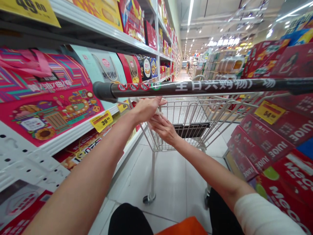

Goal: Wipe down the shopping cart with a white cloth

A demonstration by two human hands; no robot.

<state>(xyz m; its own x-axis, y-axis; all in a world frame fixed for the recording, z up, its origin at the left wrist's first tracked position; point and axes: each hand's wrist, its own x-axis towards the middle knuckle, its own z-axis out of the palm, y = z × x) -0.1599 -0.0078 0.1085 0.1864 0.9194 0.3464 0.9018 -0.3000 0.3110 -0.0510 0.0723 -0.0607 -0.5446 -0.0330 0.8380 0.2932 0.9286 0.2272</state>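
Just below the dark handle [210, 86] of a shopping cart, my two hands meet near the left side of the wire basket [179, 107]. My left hand [147, 108] lies above, its back turned up and its visible fingers stretched to the right; part of it is hidden. Against it from below rests my right hand [164, 128], fingers extended and laid together. Something small and whitish shows between the palms; I cannot make out what it is. Neither hand grips the handle. A black panel [192, 130] is visible through the cart's wires.
Shelves on the left hold gift boxes, among them a pink patterned box [51, 107] and a pale blue box [97, 65], above a yellow price tag [102, 121]. Stacked red drink cartons [259, 147] stand close on the right. Pale floor tiles [171, 176] run beneath the cart.
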